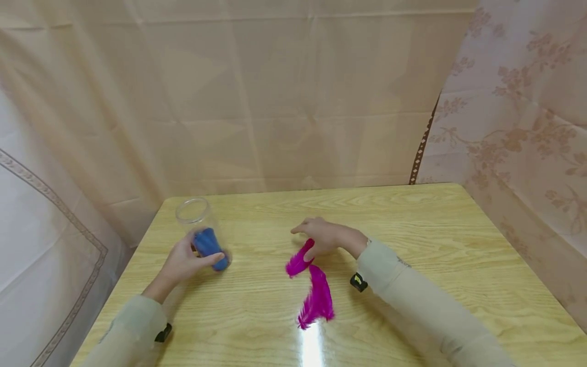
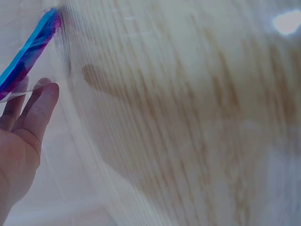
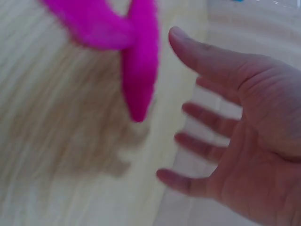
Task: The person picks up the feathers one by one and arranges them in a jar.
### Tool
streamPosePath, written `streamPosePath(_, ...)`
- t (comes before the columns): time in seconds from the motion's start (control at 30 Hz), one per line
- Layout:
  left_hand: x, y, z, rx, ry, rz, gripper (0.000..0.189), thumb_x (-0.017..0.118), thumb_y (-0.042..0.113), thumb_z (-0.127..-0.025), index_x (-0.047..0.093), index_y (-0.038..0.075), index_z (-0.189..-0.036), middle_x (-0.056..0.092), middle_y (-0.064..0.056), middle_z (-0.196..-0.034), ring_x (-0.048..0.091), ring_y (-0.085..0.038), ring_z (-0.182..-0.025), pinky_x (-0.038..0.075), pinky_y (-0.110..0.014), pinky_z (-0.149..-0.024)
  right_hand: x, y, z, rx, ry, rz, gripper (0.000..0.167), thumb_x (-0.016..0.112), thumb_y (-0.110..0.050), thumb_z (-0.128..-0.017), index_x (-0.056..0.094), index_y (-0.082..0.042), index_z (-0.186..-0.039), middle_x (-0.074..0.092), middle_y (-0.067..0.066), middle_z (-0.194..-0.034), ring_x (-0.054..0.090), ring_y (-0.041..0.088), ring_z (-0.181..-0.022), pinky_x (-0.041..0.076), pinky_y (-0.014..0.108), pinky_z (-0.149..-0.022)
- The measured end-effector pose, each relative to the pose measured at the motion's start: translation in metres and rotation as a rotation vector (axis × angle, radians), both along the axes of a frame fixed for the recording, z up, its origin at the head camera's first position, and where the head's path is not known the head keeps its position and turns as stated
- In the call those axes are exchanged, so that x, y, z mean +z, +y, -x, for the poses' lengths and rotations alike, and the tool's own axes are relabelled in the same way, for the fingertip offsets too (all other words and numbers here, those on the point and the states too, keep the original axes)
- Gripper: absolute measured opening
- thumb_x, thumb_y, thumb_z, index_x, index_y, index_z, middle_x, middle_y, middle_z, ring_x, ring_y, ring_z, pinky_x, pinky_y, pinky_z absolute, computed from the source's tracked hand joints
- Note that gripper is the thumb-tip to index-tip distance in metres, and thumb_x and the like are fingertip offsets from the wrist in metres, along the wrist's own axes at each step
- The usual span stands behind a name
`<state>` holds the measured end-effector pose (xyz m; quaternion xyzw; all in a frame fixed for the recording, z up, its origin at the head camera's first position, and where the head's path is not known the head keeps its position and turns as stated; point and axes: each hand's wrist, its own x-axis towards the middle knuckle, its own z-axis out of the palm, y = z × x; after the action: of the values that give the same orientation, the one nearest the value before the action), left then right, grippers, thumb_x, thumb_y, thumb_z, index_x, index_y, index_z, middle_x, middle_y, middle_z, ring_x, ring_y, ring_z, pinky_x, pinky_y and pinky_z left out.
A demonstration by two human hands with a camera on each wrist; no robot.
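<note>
My left hand (image 1: 181, 262) grips a clear tumbler (image 1: 200, 224) at the left of the table, thumb on the near side. Inside the tumbler is a blue feather (image 1: 209, 244), which shows blue and purple in the left wrist view. My right hand (image 1: 323, 235) hovers at the magenta feathers, fingers spread apart. One magenta feather (image 1: 299, 262) lies partly under that hand; another magenta feather (image 1: 319, 295) lies just nearer to me. In the right wrist view, a gap separates the thumb and fingers from the magenta feathers (image 3: 141, 66), and nothing is held.
Both hands work over a wooden table (image 1: 257, 321) with a glossy top. A beige cloth (image 1: 275, 102) hangs behind its far edge, and a floral cloth (image 1: 518, 127) hangs on the right. Dark wrist devices (image 1: 358, 282) sit under both sleeves.
</note>
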<state>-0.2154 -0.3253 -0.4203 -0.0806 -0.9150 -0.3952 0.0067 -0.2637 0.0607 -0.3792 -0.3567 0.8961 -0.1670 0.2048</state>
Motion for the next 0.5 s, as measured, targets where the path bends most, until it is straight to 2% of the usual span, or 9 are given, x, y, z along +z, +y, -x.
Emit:
streamPosePath(0.13, 0.000, 0.000, -0.001, -0.001, 0.002, -0.005, 0.089, 0.085, 0.041, -0.083, 0.040, 0.003, -0.148, 0.062, -0.019, -0.120, 0.057, -0.026, -0.094, 0.051, -0.032, -0.071, -0.012, 0.003, -0.004, 0.119, 0.073, 0.026, 0.062, 0.079, -0.020, -0.091, 0.054, -0.004, -0.145, 0.050, 0.017, -0.145, 0.044, 0.035, -0.135, 0.038, 0.047, -0.111)
streamPosePath(0.23, -0.001, -0.001, -0.001, 0.002, 0.009, -0.001, 0.089, 0.086, 0.040, -0.082, 0.040, 0.003, -0.148, 0.063, -0.019, -0.119, 0.057, -0.026, -0.092, 0.051, -0.031, -0.070, -0.018, 0.000, -0.008, 0.160, 0.110, 0.017, 0.056, 0.078, -0.019, -0.092, 0.058, -0.006, -0.142, 0.051, 0.016, -0.145, 0.046, 0.035, -0.134, 0.039, 0.051, -0.110)
streamPosePath(0.4, -0.001, -0.001, -0.001, 0.003, 0.016, 0.015, 0.091, 0.086, 0.042, -0.081, 0.039, 0.002, -0.148, 0.062, -0.019, -0.118, 0.057, -0.026, -0.091, 0.051, -0.032, -0.068, -0.024, -0.007, -0.014, 0.135, 0.116, -0.013, 0.048, 0.077, -0.016, -0.092, 0.063, -0.013, -0.138, 0.056, 0.008, -0.140, 0.049, 0.030, -0.131, 0.038, 0.065, -0.105)
streamPosePath(0.5, -0.001, -0.001, 0.000, 0.005, 0.012, 0.013, 0.091, 0.086, 0.042, -0.081, 0.039, 0.003, -0.148, 0.062, -0.020, -0.119, 0.058, -0.027, -0.093, 0.051, -0.033, -0.071, -0.027, -0.009, -0.015, 0.109, 0.117, -0.018, 0.044, 0.077, -0.017, -0.093, 0.065, -0.016, -0.135, 0.059, 0.003, -0.134, 0.051, 0.026, -0.127, 0.035, 0.069, -0.105)
